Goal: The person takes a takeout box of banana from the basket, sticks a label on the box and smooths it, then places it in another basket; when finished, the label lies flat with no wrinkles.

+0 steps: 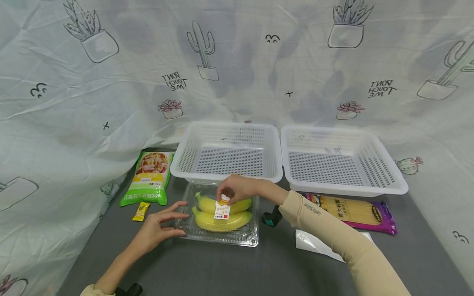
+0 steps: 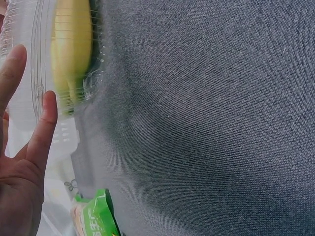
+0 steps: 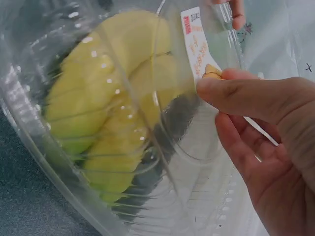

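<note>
Two yellow bananas (image 1: 218,221) lie inside a clear plastic clamshell box (image 1: 237,238) with its lid down. My right hand (image 1: 238,190) pinches the top end of a white label sticker (image 1: 222,212) between thumb and forefinger, over the lid. In the right wrist view the label (image 3: 196,42) has orange writing and a red mark, and its end sits between the fingertips. My left hand (image 1: 159,228) touches the box's left side with spread, fairly straight fingers. The left wrist view shows those fingers (image 2: 45,123) against the clear wall.
Two white perforated baskets (image 1: 227,174) (image 1: 344,187) stand side by side behind the box. At left lie a green food bag (image 1: 148,181) and a small yellow packet (image 1: 141,211). To the right are a purple-edged pasta pack (image 1: 355,211) and a white sheet (image 1: 314,243), partly under my right sleeve.
</note>
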Demonstrator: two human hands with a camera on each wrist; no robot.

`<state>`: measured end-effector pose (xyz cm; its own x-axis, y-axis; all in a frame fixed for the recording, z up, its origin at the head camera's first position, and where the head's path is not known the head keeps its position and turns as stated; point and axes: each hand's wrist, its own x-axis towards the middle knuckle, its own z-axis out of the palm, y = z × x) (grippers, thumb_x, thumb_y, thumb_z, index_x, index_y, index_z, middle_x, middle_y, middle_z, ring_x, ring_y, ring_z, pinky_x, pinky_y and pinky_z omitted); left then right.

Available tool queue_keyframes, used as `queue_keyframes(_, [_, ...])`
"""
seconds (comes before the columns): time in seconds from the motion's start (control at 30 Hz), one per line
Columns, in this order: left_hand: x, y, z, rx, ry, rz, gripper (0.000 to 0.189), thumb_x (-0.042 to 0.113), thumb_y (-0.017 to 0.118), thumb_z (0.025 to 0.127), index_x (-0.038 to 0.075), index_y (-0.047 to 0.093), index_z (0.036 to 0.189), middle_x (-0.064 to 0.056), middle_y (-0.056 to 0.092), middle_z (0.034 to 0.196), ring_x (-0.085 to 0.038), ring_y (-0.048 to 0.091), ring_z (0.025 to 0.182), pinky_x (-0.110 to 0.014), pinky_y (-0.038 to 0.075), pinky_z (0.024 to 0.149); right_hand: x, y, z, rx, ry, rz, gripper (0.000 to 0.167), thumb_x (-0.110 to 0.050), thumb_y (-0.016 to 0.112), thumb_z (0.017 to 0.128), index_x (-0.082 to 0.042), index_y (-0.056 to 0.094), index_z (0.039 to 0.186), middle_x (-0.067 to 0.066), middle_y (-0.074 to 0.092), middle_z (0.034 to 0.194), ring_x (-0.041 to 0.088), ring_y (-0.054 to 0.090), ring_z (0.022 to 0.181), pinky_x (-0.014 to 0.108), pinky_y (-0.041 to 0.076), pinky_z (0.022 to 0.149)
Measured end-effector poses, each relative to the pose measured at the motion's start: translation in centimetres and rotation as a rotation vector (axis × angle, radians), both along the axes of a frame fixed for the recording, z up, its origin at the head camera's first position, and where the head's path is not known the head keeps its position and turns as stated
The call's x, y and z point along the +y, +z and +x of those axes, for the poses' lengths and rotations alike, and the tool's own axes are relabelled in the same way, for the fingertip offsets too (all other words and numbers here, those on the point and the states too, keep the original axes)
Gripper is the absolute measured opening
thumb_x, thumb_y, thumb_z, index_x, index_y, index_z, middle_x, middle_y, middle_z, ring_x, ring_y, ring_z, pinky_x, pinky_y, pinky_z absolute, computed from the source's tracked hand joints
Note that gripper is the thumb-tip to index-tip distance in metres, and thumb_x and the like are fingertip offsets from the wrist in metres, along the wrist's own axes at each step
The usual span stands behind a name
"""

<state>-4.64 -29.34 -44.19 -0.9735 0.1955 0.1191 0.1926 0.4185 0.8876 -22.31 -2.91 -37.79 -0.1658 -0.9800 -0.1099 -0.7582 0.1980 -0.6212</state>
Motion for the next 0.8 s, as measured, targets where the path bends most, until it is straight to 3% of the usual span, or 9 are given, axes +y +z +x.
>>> queue_keyframes(0.1, [0.0,0.0,0.0,0.0,-0.001,-0.004,0.048,0.012,0.082,0.072,0.001,0.068,0.116,-0.015,0.043,0.146,-0.038,0.043,0.126,-0.029,0.057,0.075,0.3,-0.3,0.4,0.047,-0.049,-0.025,0.026,-0.006,0.075,0.083,-0.004,0.07,0.109,0.012,0.058,0.123,0.018,0.06,0.093,0.02,0.05,0.078])
queue_keyframes(0.2, [0.1,0.0,-0.1,0.0,-0.002,-0.004,0.048,0.012,0.082,0.072,0.0,0.068,0.116,-0.015,0.043,0.146,-0.039,0.045,0.124,-0.028,0.057,0.074,0.7,-1.1,1.1,0.059,-0.16,-0.123,0.033,-0.006,0.072,0.086,0.0,0.066,0.117,0.014,0.056,0.126,0.022,0.06,0.103,0.021,0.05,0.086])
queue_keyframes(0.3, [0.1,0.0,0.0,-0.003,-0.001,-0.001,0.048,0.011,0.082,0.072,0.0,0.068,0.116,-0.015,0.042,0.146,-0.039,0.044,0.125,-0.027,0.057,0.074,1.2,-2.2,2.3,-0.09,-0.322,-0.287,0.032,-0.002,0.067,0.089,0.005,0.062,0.12,0.018,0.06,0.119,0.026,0.061,0.104,0.022,0.051,0.088])
queue_keyframes(0.4, [0.0,0.0,0.1,-0.004,0.003,-0.002,0.048,0.012,0.082,0.072,0.0,0.068,0.116,-0.015,0.042,0.146,-0.032,0.044,0.127,-0.027,0.057,0.075,1.4,-3.1,3.8,-0.329,-0.447,-0.44,0.028,0.003,0.06,0.092,0.01,0.06,0.119,0.024,0.061,0.115,0.032,0.061,0.104,0.022,0.052,0.085])
queue_keyframes(0.47, [-0.1,0.0,0.1,-0.001,0.001,0.001,0.048,0.012,0.082,0.072,0.0,0.068,0.116,-0.016,0.042,0.146,-0.018,0.044,0.13,-0.027,0.057,0.075,1.4,-3.5,4.5,-0.44,-0.502,-0.476,0.029,0.004,0.057,0.093,0.012,0.058,0.12,0.027,0.061,0.116,0.034,0.061,0.105,0.023,0.053,0.084])
queue_keyframes(0.57, [-0.1,0.0,0.1,-0.001,-0.001,0.005,0.048,0.012,0.082,0.072,0.0,0.068,0.116,-0.016,0.042,0.146,0.0,0.042,0.128,-0.028,0.057,0.074,1.4,-3.7,5.2,-0.506,-0.547,-0.484,0.03,0.005,0.056,0.093,0.015,0.055,0.122,0.029,0.059,0.117,0.036,0.06,0.108,0.023,0.053,0.085])
queue_keyframes(0.63, [-0.1,0.0,0.1,-0.002,-0.005,0.012,0.048,0.011,0.082,0.072,-0.001,0.068,0.116,-0.017,0.042,0.146,-0.002,0.043,0.128,-0.028,0.057,0.074,1.4,-3.7,5.4,-0.506,-0.562,-0.475,0.03,0.005,0.056,0.093,0.015,0.054,0.122,0.028,0.06,0.117,0.036,0.06,0.109,0.023,0.052,0.086])
queue_keyframes(0.8, [0.0,0.1,0.1,-0.009,-0.005,0.015,0.048,0.01,0.082,0.072,-0.001,0.067,0.116,-0.017,0.042,0.146,-0.033,0.044,0.126,-0.029,0.057,0.074,1.5,-3.6,6.2,-0.513,-0.536,-0.453,0.03,0.004,0.056,0.094,0.013,0.055,0.122,0.025,0.061,0.117,0.034,0.06,0.109,0.023,0.052,0.085])
